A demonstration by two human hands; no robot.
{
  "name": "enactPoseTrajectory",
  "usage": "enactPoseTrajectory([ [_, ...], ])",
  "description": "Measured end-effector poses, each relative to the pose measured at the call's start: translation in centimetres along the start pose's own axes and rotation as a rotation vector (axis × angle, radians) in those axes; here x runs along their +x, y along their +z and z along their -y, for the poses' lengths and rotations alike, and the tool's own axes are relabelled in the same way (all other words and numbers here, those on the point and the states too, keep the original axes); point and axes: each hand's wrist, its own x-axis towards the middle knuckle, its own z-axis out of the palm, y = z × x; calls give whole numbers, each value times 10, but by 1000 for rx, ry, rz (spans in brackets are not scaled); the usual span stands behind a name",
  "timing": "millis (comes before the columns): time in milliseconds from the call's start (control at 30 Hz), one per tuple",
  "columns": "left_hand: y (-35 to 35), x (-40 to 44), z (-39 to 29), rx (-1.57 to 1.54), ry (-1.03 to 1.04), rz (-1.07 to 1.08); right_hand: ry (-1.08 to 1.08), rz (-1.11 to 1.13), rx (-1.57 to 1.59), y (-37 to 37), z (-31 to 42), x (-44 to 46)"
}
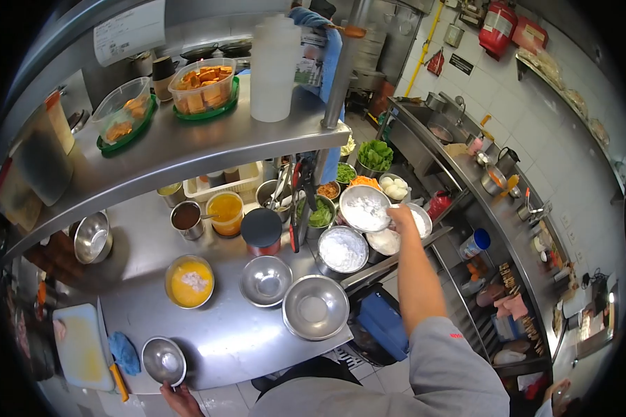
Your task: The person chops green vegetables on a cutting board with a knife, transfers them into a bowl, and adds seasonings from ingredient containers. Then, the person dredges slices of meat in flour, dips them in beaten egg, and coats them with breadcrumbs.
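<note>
My right hand [400, 218] grips the rim of a metal bowl of white powder [364, 210], held over the containers at the table's right end. Just below it stands another metal container of white powder [343, 249]. At the front edge, my left hand [179, 399] holds the near rim of a small metal bowl [164, 358] with a little white residue inside. Farther in sits a bowl of yellow liquid [190, 281] with pale pieces in it. Two bare metal bowls [266, 281] stand to its right, the larger bowl [316, 308] nearer me.
A white cutting board [83, 347], a yellow-handled knife [119, 383] and a blue cloth [123, 352] lie at the left. A steel shelf [188, 149] overhangs the table. Containers of greens [375, 156] and eggs [394, 186] stand beyond the raised bowl.
</note>
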Motion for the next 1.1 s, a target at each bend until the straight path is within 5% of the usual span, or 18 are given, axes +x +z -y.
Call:
enactPoseTrajectory([
  [167,-11,0,7,-39,0,-43,-57,114,-280,-84,-16,44],
  [233,-5,-9,6,-13,-28,-16,-131,12,-499,-99,-18,37],
  [300,3,-4,8,-17,-47,-72,-452,-275,-775,-106,-18,28],
  [333,3,-3,8,-20,-62,-133,-506,-399,-764,-128,-45,89],
  [367,5,-4,7,-27,-71,-82,-413,-409,-525,-112,-16,39],
  [433,3,-3,6,-5,-22,-63,-451,-305,-491,-95,1,7],
  [467,6,-1,3,-43,-37,-48,-532,-15,-379,-102,-10,35],
  [667,42,15,-13,-69,21,-75,-353,894,-291,72,4,-158],
  [700,47,19,-19,-73,-5,-55,-526,815,-588,109,4,-200],
  [733,45,26,-20,-86,15,-55,-418,1172,-421,149,-3,-220],
  [800,38,50,-16,-73,-81,68,-655,1337,-561,223,-25,-263],
  [867,40,61,-19,-40,-102,40,-1034,1110,-821,286,-43,-304],
  [1100,43,54,-44,-129,-23,101,-1024,1025,-842,410,-104,-335],
])
